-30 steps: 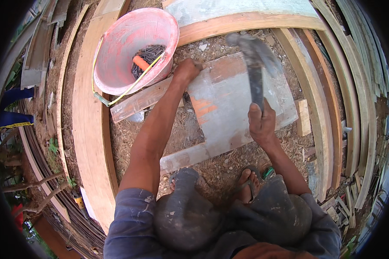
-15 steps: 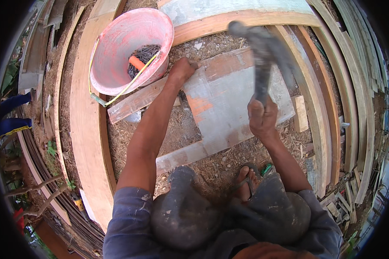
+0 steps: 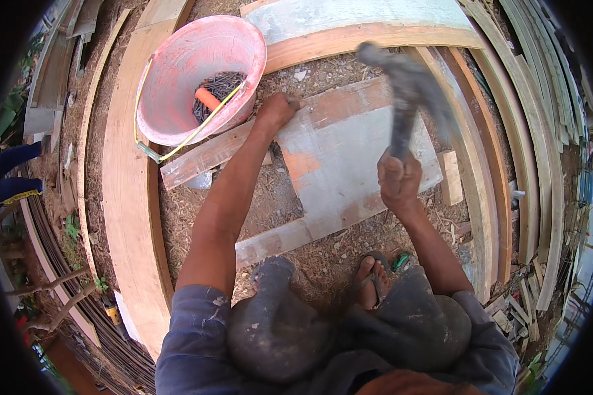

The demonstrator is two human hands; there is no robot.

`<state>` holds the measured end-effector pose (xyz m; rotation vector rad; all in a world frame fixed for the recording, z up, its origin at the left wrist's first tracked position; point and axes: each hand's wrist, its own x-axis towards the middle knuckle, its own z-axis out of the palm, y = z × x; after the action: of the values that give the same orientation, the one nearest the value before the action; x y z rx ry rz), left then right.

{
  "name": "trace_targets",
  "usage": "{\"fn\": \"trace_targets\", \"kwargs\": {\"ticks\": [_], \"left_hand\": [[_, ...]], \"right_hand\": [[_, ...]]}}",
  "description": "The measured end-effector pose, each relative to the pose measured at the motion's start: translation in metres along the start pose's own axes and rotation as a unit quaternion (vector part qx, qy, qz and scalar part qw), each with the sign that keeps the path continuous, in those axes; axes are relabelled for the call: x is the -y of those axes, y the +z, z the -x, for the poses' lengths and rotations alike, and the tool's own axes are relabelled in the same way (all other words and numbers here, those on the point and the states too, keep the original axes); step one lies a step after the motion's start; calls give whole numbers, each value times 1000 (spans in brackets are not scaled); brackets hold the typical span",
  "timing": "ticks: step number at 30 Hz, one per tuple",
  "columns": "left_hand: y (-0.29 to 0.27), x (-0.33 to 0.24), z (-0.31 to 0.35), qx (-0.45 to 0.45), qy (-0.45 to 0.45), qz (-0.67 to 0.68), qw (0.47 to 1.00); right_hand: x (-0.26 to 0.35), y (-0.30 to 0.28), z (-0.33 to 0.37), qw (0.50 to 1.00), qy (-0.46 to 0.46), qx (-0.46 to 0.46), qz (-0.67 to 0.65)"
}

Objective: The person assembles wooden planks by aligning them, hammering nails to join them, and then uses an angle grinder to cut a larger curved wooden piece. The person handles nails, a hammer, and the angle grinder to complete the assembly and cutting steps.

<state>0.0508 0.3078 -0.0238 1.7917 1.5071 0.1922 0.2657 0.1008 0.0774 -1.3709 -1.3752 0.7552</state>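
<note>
My right hand (image 3: 400, 179) grips a claw hammer (image 3: 402, 125) by its dark handle; the head is raised above the boards and blurred by motion. Closed fingers of my left hand (image 3: 278, 110) rest on a narrow plank (image 3: 207, 153), beside a worn grey panel (image 3: 369, 148). Whatever those fingers pinch is too small or hidden to make out. Just left of that hand a pinkish bucket (image 3: 168, 79) leans over, its yellow handle across the mouth. Inside it lie many nails (image 3: 225, 84) and an orange cylindrical thing (image 3: 207, 99).
A long thick timber (image 3: 133, 197) runs along the left. Across the far side lies a pale board with a wooden edge (image 3: 369, 31). Several long planks (image 3: 471, 138) line the right, with a short wood block (image 3: 450, 178) nearby. At the far left, dark blue cloth (image 3: 16, 174) shows.
The hammer remains raised and blurred, its head slightly lower and farther right in view. My left hand stays at the plank. The whole view has shifted slightly.
</note>
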Motion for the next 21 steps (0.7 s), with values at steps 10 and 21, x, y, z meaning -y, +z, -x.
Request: {"fn": "trace_targets", "kwargs": {"ticks": [10, 21], "left_hand": [[2, 19, 3, -17, 5, -29, 999], [21, 12, 14, 11, -7, -46, 999]], "right_hand": [[81, -14, -29, 984, -27, -61, -166], [7, 7, 5, 943, 312, 115, 27]]}}
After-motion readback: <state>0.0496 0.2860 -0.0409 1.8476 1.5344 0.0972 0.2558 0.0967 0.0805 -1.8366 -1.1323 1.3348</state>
